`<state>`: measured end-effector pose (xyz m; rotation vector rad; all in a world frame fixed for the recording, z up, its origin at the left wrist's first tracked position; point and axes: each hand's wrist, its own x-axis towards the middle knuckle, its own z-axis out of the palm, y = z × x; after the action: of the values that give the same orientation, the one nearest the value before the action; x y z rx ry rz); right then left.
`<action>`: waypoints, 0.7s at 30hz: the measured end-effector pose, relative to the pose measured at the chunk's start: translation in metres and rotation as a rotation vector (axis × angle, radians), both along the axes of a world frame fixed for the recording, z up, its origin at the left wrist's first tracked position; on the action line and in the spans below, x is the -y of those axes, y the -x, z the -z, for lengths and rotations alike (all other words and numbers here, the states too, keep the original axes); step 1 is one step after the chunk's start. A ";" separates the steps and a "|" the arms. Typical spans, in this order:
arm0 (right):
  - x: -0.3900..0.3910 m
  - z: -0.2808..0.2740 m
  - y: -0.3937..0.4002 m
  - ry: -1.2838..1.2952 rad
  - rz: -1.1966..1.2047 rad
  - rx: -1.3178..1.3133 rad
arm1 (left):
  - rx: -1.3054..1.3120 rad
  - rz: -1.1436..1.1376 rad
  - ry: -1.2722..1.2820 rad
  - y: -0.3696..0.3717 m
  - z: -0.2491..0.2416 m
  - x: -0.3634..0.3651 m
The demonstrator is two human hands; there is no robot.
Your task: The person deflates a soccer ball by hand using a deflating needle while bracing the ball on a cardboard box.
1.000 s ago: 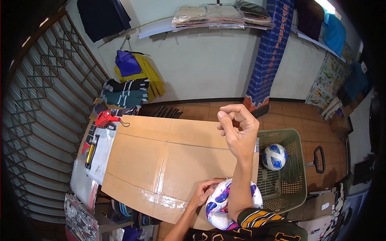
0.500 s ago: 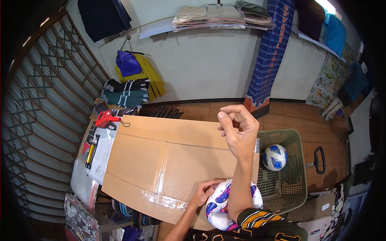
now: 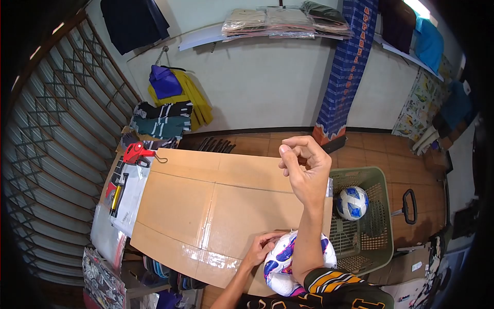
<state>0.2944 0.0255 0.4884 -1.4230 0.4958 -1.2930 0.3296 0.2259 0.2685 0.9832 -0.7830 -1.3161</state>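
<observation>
A white soccer ball point(image 3: 278, 265) with purple, blue and pink markings sits at the near edge of the cardboard-covered table, against my body. My left hand point(image 3: 261, 248) is bent around the ball's upper left side, its fingers pressed to the surface. My right forearm crosses in front of the ball and hides part of it. High above the cardboard point(image 3: 247, 206), my right hand point(image 3: 307, 167) is raised with curled fingers, the thumb close to the index finger. Whether something thin is pinched there is too small to make out.
To the right stands a green plastic basket point(image 3: 383, 211) with a blue-and-white ball point(image 3: 353, 203) inside. A red tape dispenser point(image 3: 137, 153) and a yellow-and-black tool point(image 3: 118, 195) lie at the table's left. Folded clothes point(image 3: 162, 123) are stacked behind them. A black handle point(image 3: 409, 206) rises beyond the basket.
The view has shifted very slightly. Both hands and the ball keep practically the same positions.
</observation>
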 end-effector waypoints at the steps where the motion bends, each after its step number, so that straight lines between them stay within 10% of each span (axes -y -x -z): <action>1: 0.000 0.000 0.000 0.001 0.000 0.004 | 0.000 0.000 0.000 0.000 -0.003 0.001; 21: 0.001 0.002 0.001 0.004 0.001 -0.008 | -0.003 0.013 0.003 0.000 -0.014 0.002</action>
<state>0.2936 0.0246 0.4867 -1.4321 0.4996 -1.2906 0.3300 0.2240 0.2821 0.9748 -0.7905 -1.3267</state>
